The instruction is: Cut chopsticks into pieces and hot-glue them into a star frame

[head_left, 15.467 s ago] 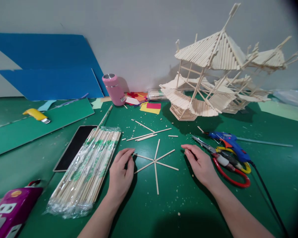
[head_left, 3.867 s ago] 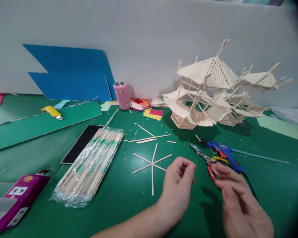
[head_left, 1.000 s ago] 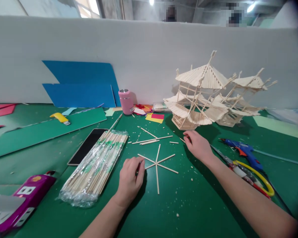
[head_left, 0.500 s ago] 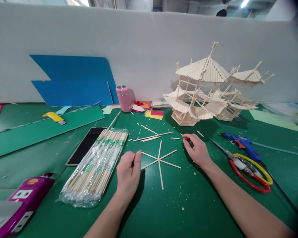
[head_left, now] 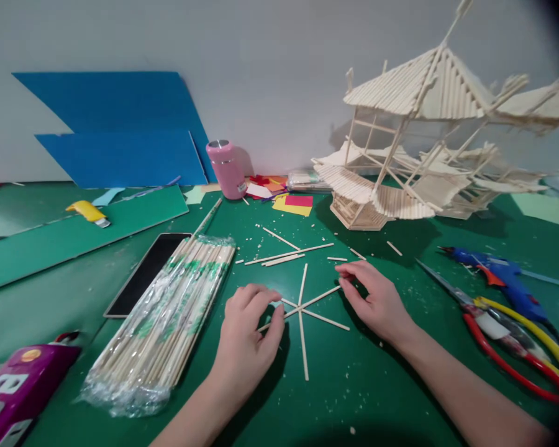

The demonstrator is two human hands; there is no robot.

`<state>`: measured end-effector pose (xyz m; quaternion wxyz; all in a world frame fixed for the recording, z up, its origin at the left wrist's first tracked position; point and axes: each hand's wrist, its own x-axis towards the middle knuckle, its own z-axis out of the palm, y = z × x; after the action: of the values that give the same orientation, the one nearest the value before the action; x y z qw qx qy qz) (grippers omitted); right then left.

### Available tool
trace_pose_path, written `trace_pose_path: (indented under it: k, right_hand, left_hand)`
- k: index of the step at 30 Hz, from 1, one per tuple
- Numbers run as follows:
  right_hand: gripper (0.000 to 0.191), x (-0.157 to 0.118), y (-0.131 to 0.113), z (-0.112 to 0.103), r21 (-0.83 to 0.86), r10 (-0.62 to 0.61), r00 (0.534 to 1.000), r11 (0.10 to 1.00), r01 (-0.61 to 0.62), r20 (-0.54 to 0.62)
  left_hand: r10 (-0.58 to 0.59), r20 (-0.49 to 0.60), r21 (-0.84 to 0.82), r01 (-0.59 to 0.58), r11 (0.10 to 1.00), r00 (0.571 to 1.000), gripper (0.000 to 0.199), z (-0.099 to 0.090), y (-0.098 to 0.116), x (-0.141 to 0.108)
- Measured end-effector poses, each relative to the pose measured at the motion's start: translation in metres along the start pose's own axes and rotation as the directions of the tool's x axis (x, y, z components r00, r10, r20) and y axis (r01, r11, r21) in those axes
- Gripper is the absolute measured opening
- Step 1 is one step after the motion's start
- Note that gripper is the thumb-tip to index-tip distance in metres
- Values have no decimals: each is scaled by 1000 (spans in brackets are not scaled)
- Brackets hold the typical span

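Observation:
A six-armed star of thin wooden sticks (head_left: 302, 344) lies flat on the green table, its arms meeting in the middle. My left hand (head_left: 251, 329) hovers at its left arms, thumb and fingers apart, partly covering them. On the other side, my right hand (head_left: 377, 301) is beside the tip of the upper right arm; its thumb and forefinger are parted with nothing visible between them. Whether it touches that tip I cannot tell. Loose sticks (head_left: 289, 255) lie just behind the star, and a short stick piece (head_left: 358, 254) rests behind my right fingertips.
Left are a plastic-wrapped stick bundle (head_left: 163, 323), phone (head_left: 144, 273), purple device (head_left: 23, 385) and yellow cutter (head_left: 86, 211). Right are scissors (head_left: 517, 341) and a blue glue gun (head_left: 498, 276). Behind stand a stick-built pavilion model (head_left: 400, 155), pink flask (head_left: 226, 171) and blue boards (head_left: 121, 130).
My left hand has moved right over the star, its fingers spreading from the thumb. My right hand has come nearer the star; a short piece now shows behind its fingertips. The view has shifted closer.

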<state>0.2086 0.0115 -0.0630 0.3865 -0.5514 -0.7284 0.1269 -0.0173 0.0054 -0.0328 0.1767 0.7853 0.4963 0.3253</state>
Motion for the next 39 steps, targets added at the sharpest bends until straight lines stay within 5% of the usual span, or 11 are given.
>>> trace_pose_path:
  k: [4, 8, 19, 29, 39]
  right_hand:
    - [19, -2, -7, 2, 18, -32, 998, 999, 31, 61]
    - [18, -2, -13, 1, -10, -74, 990, 997, 76, 124]
    - [17, 15, -22, 6, -128, -71, 891, 981, 143, 449]
    - [17, 30, -28, 13, -84, -103, 809, 979, 185, 579]
    - [18, 31, -28, 15, -64, -110, 791, 981, 185, 602]
  left_hand:
    - [-1, 219, 110, -24, 994, 976, 15, -5, 1, 9]
    - [24, 317, 159, -78, 984, 948, 20, 1, -3, 13]
    - [50, 332, 142, -103, 984, 942, 14, 11, -14, 4]
    - [88, 340, 143, -144, 979, 936, 19, 16, -21, 7]
    - [125, 299, 79, -155, 985, 946, 22, 21, -20, 6]
